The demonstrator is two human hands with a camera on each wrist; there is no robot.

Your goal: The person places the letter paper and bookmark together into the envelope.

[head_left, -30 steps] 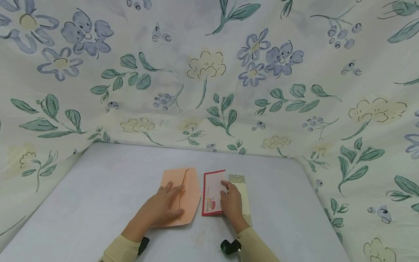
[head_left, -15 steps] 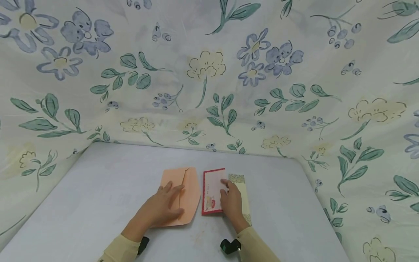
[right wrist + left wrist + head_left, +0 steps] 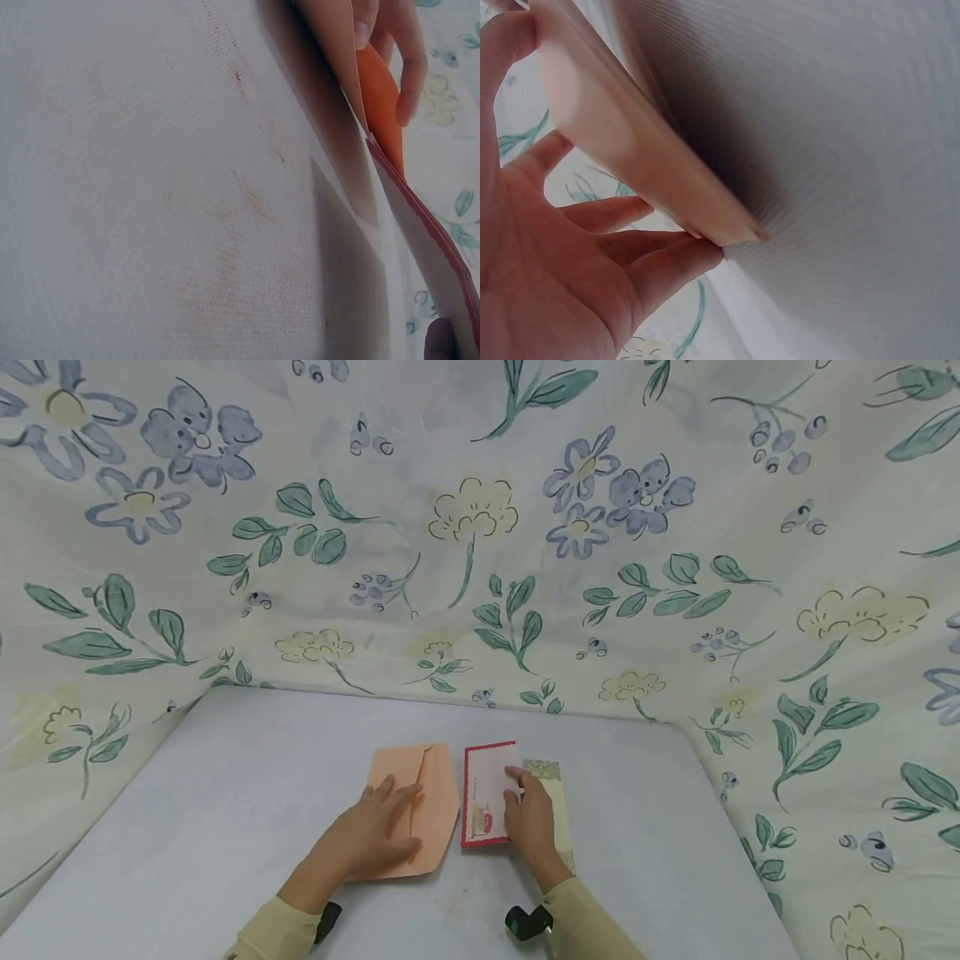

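My left hand (image 3: 367, 831) rests with spread, nearly straight fingers on a peach envelope (image 3: 437, 810), its flap side up. In the left wrist view, the fingertips (image 3: 671, 262) touch the envelope's face (image 3: 622, 127). To the right of the envelope, my right hand (image 3: 532, 827) pinches the right side of a pink greeting card (image 3: 486, 793) with a red scalloped border and a small printed picture. The card's left edge sits close beside the envelope. The right wrist view shows the card (image 3: 427, 247) edge-on above its shadow, a dark fingertip (image 3: 440, 341) at it.
A cream card (image 3: 561, 810) with glittery gold ends lies on the white tabletop (image 3: 645, 827), partly under my right hand. Floral cloth (image 3: 480, 552) hangs behind and at both sides. Black wrist camera mounts (image 3: 527, 924) sit near the sleeves.
The pink card has shifted slightly away from me and a touch left, with my right fingers moving along slightly. My left hand and the envelope have hardly moved.
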